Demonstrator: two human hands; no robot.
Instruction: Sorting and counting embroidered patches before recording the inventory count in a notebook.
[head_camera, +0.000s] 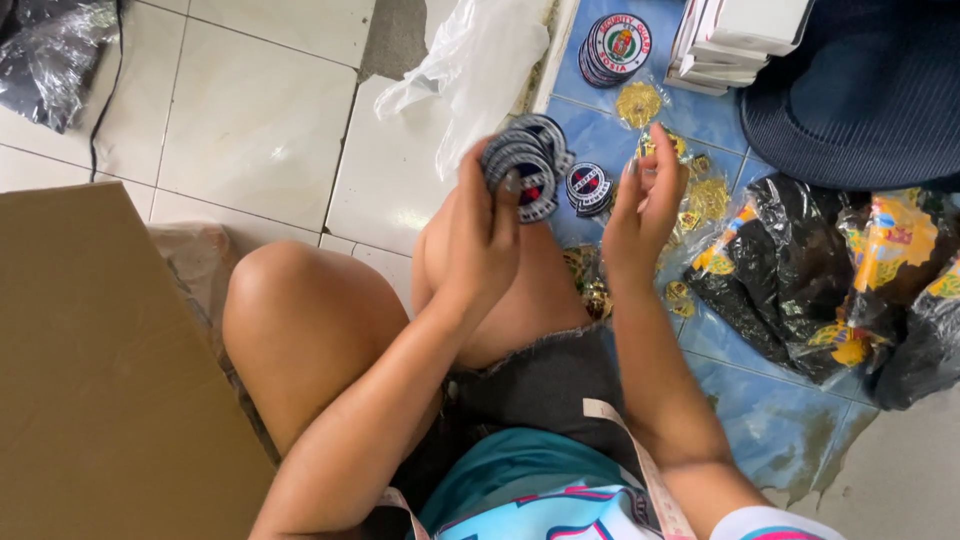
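My left hand (487, 225) grips a fanned stack of round dark-blue embroidered patches (527, 160), held up above my knees. Just to the right, my right hand (640, 205) is raised with fingers apart and holds nothing that I can see. Between the hands, a second small pile of round patches (588, 188) lies on the blue mat (770, 430). Gold-coloured emblem badges (705, 198) lie scattered behind my right hand.
A stack of round white patches (615, 45) and one gold badge (638, 103) lie farther off. White boxes (735, 40), a dark hat (860, 95), plastic-wrapped black garments (800, 265), a clear bag (480, 60) and a cardboard sheet (95, 370) surround me.
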